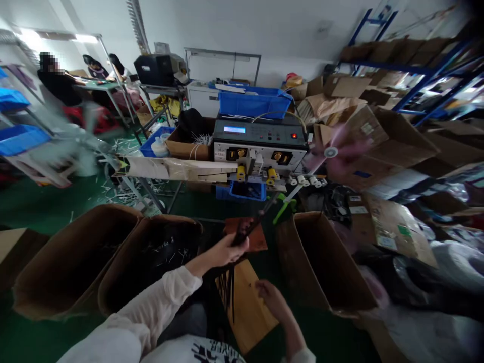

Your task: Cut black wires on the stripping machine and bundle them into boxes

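My left hand [226, 250] is closed around a bundle of thin black wires [249, 225] that points up toward the wire cutting machine [260, 143]. More black wire ends [229, 290] hang below that hand over a wooden board [247, 302] on my lap. My right hand [273, 298] rests low on the board's right edge, fingers curled; I cannot make out anything in it. A brown pad [256, 237] lies just behind the bundle.
Open cardboard boxes stand around me: two on the left [71, 257] [151, 262] with black wire pieces inside, one on the right [321, 262]. A pink fan [333, 151] spins beside the machine. Blue bins, shelves with cartons, and people at a far-left table.
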{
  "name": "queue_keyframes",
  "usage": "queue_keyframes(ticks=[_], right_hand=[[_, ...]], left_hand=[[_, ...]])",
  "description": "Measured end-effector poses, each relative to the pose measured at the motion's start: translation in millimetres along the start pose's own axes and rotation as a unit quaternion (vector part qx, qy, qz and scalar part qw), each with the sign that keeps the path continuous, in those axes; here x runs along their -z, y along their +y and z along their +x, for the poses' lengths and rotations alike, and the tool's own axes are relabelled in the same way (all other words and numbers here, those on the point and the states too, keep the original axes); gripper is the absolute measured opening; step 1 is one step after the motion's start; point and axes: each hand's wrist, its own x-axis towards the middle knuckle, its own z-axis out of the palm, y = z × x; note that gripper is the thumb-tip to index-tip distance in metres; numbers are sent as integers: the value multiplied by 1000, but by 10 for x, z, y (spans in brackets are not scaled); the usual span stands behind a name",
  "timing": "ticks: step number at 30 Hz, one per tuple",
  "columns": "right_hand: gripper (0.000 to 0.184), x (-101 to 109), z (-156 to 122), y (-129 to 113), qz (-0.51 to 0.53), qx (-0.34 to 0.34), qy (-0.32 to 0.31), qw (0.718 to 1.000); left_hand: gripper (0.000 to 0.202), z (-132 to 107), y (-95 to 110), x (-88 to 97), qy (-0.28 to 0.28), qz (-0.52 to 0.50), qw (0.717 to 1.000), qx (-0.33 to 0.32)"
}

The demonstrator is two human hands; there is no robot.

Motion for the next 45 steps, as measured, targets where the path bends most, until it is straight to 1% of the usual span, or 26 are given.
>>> queue_keyframes(ticks=[2,4,7,8,10,11,13,15,17,19,22,24,26,28,30,31,32,34,35,36,38,39,40,41,42,45], right_hand=[[22,83,-124,-345,-35,83,-27,996],[27,39,-235,-776,-40,171,-49,983],[33,-203,-326,-1361,-30,268,-58,961],[35,-301,-324,-1505,-25,285,-67,956],[38,-481,-267,-1708,-4,291,-80,953],[38,-554,-213,-1775,9,286,-77,955],[36,-663,-70,-1871,25,278,-49,959],[35,-735,100,-1944,25,274,-26,961],[35,-798,271,-2012,20,258,-29,966],[35,-874,424,-2071,29,233,-31,971],[30,-1013,587,-2134,75,219,11,973],[26,-1091,635,-2174,135,235,37,962],[27,-1123,633,-2236,208,259,31,943],[26,-1109,601,-2333,271,272,4,923],[23,-1083,573,-2462,290,268,-27,918],[23,-1081,569,-2534,272,260,-45,925],[24,-1094,574,-2607,232,250,-67,938],[25,-1165,618,-2743,91,245,-101,960],[25,-1218,656,-2801,5,255,-96,962],[24,-1276,701,-2847,-83,270,-75,956],[28,-1380,808,-2901,-231,297,-1,926],[34,-1416,863,-2908,-285,303,32,909],[39,-1439,917,-2904,-326,302,50,894],[43,-1447,969,-2891,-357,300,52,883],[42,-1442,1017,-2871,-381,299,40,874],[30,-1372,1153,-2780,-426,321,-19,846]], left_hand=[[30,-76,-57,20,-29,-158,986,43],[27,-186,-117,14,-55,-254,964,53],[20,-343,-192,-9,-70,-313,946,51],[19,-379,-215,-12,-69,-321,943,53],[20,-420,-261,-1,-66,-326,941,64],[21,-427,-282,15,-63,-325,941,71],[26,-419,-313,73,-50,-319,943,83],[31,-389,-325,172,-23,-313,946,80],[35,-342,-318,313,8,-306,950,68],[38,-278,-302,487,27,-300,952,61],[40,-157,-280,777,59,-309,946,77],[40,-74,-268,966,105,-327,934,95],[37,-4,-255,1134,153,-327,928,90],[34,52,-249,1264,180,-285,939,69],[33,105,-264,1341,189,-191,961,69],[33,136,-282,1358,196,-141,967,76],[32,169,-308,1360,208,-94,970,82],[27,245,-374,1331,238,-19,968,78],[22,283,-412,1305,251,8,965,71],[16,320,-451,1274,261,31,963,63],[8,381,-527,1208,274,71,957,56],[8,405,-565,1175,280,85,955,58],[8,424,-603,1144,288,96,951,61],[9,441,-642,1113,299,105,946,65],[9,459,-682,1084,314,114,940,68],[9,540,-813,1011,361,122,922,69]])
